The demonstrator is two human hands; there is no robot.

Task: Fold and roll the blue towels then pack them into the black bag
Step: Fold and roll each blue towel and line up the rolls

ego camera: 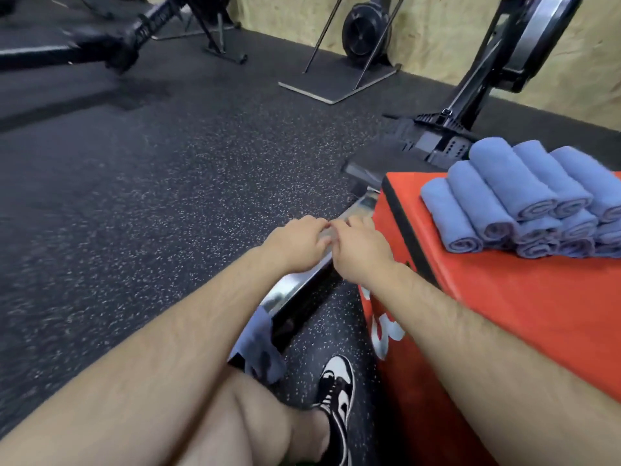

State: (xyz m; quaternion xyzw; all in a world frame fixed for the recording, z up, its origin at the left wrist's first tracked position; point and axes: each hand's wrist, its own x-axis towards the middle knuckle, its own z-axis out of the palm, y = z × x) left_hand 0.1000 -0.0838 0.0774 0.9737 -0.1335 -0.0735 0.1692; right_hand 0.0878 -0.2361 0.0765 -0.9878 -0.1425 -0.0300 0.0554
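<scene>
Trouble would most likely start at the rolled blue towels (524, 203), piled in tiers on the red box (504, 314), to the right of the right hand (361, 252) and farther out than it. I judge that a careless swing of the right forearm, or pulling a lower roll first, could tip the pile and let rolls spring open. One loose blue towel (258, 351) lies draped over the metal rail (295, 285) behind both hands, toward the body, beneath the left forearm; it could slide to the floor (168, 196) if the leg shifts. No black bag shows, so packing has no visible target. The left hand (297, 243) and right hand meet fingertip to fingertip above the rail, fingers curled under. Whether they grip the rail, pinch something or hold nothing is hidden.
</scene>
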